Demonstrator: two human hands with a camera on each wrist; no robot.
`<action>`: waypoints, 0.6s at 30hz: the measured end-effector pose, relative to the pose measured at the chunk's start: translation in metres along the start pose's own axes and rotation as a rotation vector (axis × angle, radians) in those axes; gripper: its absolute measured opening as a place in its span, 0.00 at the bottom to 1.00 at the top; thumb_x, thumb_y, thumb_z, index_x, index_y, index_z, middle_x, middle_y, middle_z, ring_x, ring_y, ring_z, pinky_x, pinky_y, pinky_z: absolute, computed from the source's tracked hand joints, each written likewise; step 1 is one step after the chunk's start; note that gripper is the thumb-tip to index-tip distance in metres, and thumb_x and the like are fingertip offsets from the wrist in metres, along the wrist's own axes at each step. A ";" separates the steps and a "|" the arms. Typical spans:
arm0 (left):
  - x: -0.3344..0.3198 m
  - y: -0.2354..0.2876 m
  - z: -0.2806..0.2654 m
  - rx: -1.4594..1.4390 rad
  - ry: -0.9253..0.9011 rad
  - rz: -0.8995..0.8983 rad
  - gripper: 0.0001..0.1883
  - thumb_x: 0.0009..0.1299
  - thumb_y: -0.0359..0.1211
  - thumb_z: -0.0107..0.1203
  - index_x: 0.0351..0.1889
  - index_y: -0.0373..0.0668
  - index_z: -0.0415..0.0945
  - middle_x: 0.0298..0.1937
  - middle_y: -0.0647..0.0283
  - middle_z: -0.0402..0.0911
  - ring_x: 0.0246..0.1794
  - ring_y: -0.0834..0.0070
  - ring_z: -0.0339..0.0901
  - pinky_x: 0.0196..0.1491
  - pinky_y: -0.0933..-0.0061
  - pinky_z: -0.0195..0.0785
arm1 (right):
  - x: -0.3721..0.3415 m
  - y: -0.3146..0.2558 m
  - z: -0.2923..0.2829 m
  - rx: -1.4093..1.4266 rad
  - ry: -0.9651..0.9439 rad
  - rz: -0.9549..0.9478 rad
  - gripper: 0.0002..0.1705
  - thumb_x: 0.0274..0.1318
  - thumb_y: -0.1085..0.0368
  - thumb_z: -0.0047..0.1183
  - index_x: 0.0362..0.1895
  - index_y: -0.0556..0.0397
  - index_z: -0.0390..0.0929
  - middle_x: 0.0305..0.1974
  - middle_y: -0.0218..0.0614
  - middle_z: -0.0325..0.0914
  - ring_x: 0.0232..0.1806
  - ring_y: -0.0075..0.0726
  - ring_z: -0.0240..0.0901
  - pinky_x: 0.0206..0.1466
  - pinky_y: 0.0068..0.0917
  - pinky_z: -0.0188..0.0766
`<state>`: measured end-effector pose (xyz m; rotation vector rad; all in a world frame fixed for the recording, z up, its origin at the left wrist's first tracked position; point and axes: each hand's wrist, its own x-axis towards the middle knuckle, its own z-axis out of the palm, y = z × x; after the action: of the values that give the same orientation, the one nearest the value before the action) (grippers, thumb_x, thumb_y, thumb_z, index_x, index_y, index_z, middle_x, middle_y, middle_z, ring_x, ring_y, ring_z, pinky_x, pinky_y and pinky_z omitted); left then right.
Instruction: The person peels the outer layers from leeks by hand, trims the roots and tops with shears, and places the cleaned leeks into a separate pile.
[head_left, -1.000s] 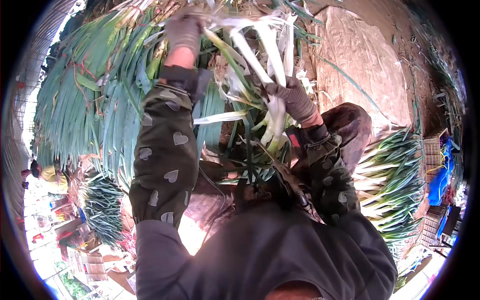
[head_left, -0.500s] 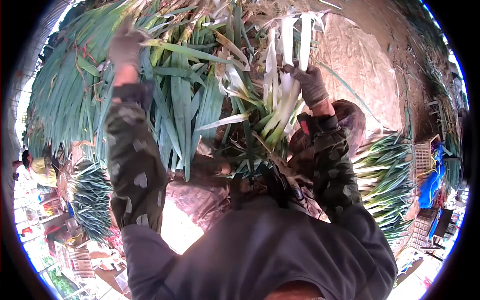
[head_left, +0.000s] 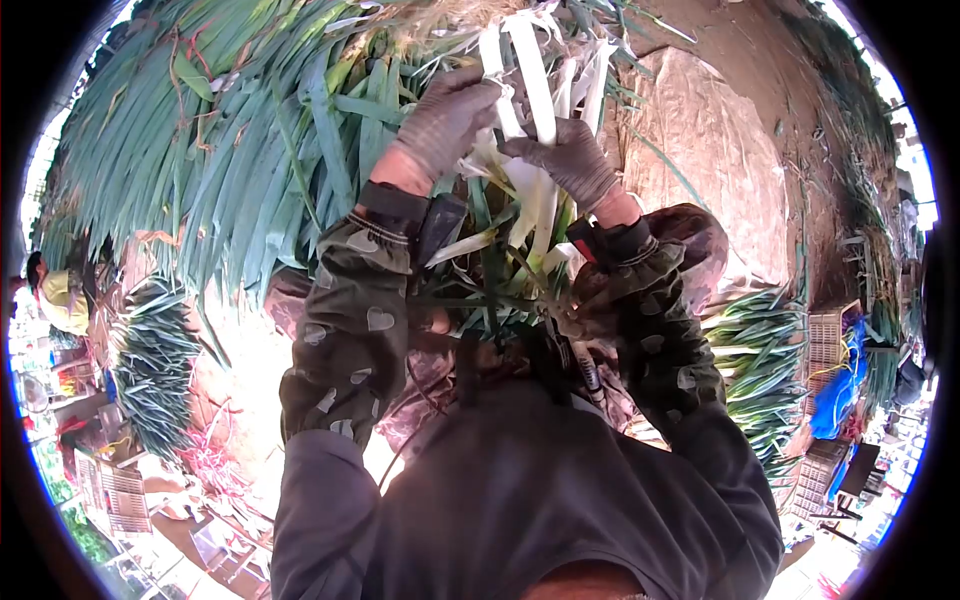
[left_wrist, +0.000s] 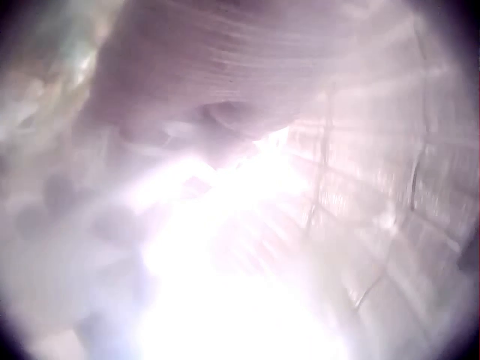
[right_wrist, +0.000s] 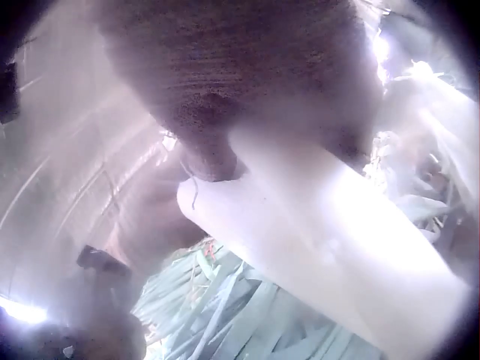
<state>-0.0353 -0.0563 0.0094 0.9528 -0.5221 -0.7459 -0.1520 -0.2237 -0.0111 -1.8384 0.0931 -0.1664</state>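
White stalks (head_left: 532,78) in my gloved right hand (head_left: 574,166)

It grips two, their pale ends pointing away from me. My left hand (head_left: 446,122) sits just left of them; whether its fingers pinch one, I cannot tell. Green leaves (head_left: 215,190) lie spread farther left.

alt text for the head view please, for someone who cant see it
A gloved right hand grips white leek-like stalks, with the gloved left hand close beside them, its hold unclear. A broad heap of long green leaves spreads across the upper left, and a wrinkled tan sheet lies to the right of the hands.
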 end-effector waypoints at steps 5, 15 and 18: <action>-0.010 0.028 0.001 0.348 0.171 0.098 0.14 0.69 0.32 0.59 0.48 0.33 0.79 0.43 0.62 0.83 0.46 0.77 0.80 0.50 0.77 0.75 | -0.004 -0.027 -0.008 -0.052 0.133 0.054 0.11 0.51 0.66 0.67 0.39 0.56 0.86 0.32 0.34 0.85 0.33 0.25 0.78 0.42 0.24 0.76; -0.006 0.071 -0.060 0.298 0.418 0.352 0.08 0.65 0.27 0.60 0.40 0.33 0.80 0.41 0.54 0.85 0.45 0.68 0.83 0.52 0.74 0.75 | -0.011 0.013 -0.061 -0.042 0.262 0.151 0.16 0.53 0.67 0.66 0.46 0.62 0.83 0.36 0.32 0.84 0.35 0.24 0.76 0.41 0.23 0.73; -0.009 0.064 -0.046 0.407 0.347 0.332 0.11 0.65 0.27 0.60 0.43 0.31 0.80 0.40 0.56 0.85 0.46 0.70 0.82 0.54 0.73 0.73 | 0.000 0.015 -0.061 -0.135 0.444 0.052 0.21 0.52 0.62 0.67 0.49 0.60 0.82 0.36 0.34 0.84 0.36 0.24 0.77 0.43 0.25 0.74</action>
<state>0.0123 -0.0016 0.0422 1.3031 -0.5164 -0.1654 -0.1611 -0.2860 -0.0095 -1.9028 0.4713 -0.5413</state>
